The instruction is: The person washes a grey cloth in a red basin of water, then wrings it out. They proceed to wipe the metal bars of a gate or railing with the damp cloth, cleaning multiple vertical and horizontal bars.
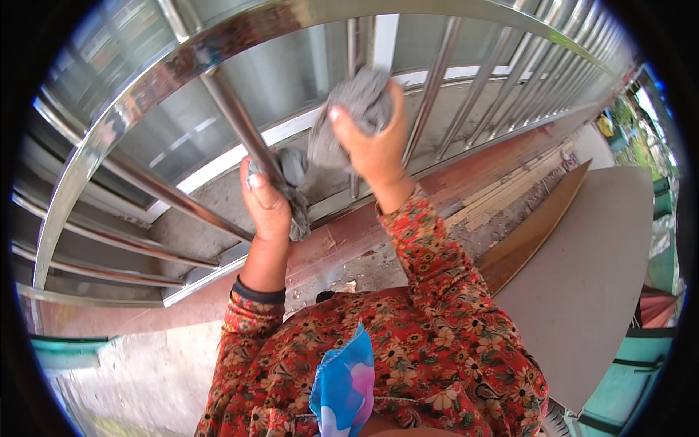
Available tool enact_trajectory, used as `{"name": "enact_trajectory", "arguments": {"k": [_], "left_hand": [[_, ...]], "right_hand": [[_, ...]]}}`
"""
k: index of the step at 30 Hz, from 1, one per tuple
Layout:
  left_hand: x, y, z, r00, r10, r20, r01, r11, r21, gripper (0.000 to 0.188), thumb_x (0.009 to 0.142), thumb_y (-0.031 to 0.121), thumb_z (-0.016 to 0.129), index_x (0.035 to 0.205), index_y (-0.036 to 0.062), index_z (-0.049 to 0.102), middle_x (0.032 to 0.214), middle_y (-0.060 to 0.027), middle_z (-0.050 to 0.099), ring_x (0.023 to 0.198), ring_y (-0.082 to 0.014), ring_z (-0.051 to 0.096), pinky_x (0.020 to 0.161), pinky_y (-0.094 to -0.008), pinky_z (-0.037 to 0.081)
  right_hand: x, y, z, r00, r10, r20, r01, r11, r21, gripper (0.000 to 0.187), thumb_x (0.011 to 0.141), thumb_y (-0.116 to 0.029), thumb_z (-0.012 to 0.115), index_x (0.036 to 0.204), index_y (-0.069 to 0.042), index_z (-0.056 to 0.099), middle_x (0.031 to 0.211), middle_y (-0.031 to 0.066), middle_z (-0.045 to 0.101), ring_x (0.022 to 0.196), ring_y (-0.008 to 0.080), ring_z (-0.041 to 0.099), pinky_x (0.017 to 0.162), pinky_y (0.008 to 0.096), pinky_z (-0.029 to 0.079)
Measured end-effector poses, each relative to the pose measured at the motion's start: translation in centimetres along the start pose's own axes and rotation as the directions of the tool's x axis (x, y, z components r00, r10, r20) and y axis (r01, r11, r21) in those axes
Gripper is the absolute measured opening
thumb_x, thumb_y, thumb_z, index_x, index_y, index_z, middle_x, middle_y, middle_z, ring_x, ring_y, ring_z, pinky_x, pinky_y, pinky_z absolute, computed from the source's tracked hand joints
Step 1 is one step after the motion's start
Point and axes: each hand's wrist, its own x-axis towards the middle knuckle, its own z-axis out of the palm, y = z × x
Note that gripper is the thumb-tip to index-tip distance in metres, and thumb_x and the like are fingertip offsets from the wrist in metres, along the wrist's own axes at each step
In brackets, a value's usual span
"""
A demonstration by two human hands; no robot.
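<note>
Grey cloths in both hands at a metal railing.
Left hand (266, 207) is clamped round a bar (239, 120) with the left cloth (294, 167), whose loose end hangs below the fingers. Right hand (376, 149) is closed on the right cloth (353, 109), bunched in front of another bar (354, 44); contact there unclear. Looks like wiping: best to wrap cloth fully round the bar, press evenly, stroke lengthwise, tuck in the loose end, refold when dirty. Setting: top rail (284, 20) spans the bars, glass (291, 73) behind. Reddish ledge (502, 155) runs along the base, wood strips (502, 195) and debris beside it. Brown board (535, 229) and grey panel (582, 269) at right, pale floor (156, 371) lower left.
</note>
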Motion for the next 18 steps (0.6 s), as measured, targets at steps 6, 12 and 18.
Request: {"name": "enact_trajectory", "arguments": {"k": [6,12,18], "left_hand": [[-3.9,-5.0,-2.0,0.893,-0.444,0.08,0.451,0.882,-0.139,0.07,0.102,0.057,0.022,0.112,-0.0013,0.058,0.105,-0.0093,0.062,0.095,-0.0207,0.059,0.091,-0.0331,0.045],[-4.0,-5.3,-1.2,0.875,-0.476,-0.085,0.461,0.874,-0.153,0.07,0.099,0.062,0.023,0.101,0.002,0.058,0.094,-0.0091,0.06,0.09,-0.0209,0.057,0.086,-0.0336,0.047],[2.5,1.2,0.7,0.991,-0.053,-0.122,0.026,0.977,-0.213,0.061,0.101,0.056,0.029,0.124,0.0019,0.046,0.113,-0.0141,0.054,0.104,-0.0244,0.054,0.096,-0.0383,0.043]], "right_hand": [[-10.3,5.4,-1.2,0.984,0.168,-0.062,-0.176,0.968,-0.178,0.054,0.069,-0.015,0.083,0.107,0.0,0.048,0.09,0.0147,0.061,0.084,0.0272,0.061,0.078,0.0385,0.049],[-13.4,6.7,-2.4,0.965,0.259,0.042,-0.248,0.951,-0.184,0.06,0.071,-0.013,0.081,0.119,-0.001,0.048,0.1,0.0122,0.06,0.095,0.0216,0.06,0.085,0.0349,0.049],[-4.9,1.8,-1.1,0.998,0.065,0.026,-0.061,0.986,-0.154,0.06,0.069,-0.018,0.083,0.118,-0.001,0.05,0.105,0.0188,0.059,0.098,0.0346,0.06,0.087,0.04,0.048]]}}
